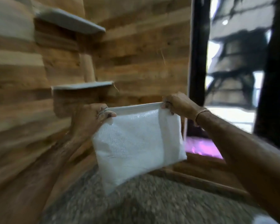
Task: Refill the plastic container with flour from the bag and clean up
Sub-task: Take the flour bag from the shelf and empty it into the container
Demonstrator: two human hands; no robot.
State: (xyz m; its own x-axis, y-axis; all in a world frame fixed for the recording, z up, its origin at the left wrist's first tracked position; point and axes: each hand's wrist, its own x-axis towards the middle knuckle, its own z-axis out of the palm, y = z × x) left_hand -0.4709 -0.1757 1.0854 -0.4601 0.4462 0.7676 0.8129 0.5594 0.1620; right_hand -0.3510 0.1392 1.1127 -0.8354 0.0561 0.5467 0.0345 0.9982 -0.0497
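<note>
Head view: bag [136, 139] above speckled counter [152, 201], plank walls [144, 54].

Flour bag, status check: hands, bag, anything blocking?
Top corners of white woven bag gripped by left hand and right hand. Bag upright, top edge taut, above speckled countertop. No container in view; nothing blocking.

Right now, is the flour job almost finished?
Maybe close. The bag hangs flat and thin, so the pouring looks done, though that is a guess. In hand: the left hand and right hand pinch its top corners, stretching the top edge above the counter. Left: putting the bag away. The container is out of view, so I cannot check it.
</note>
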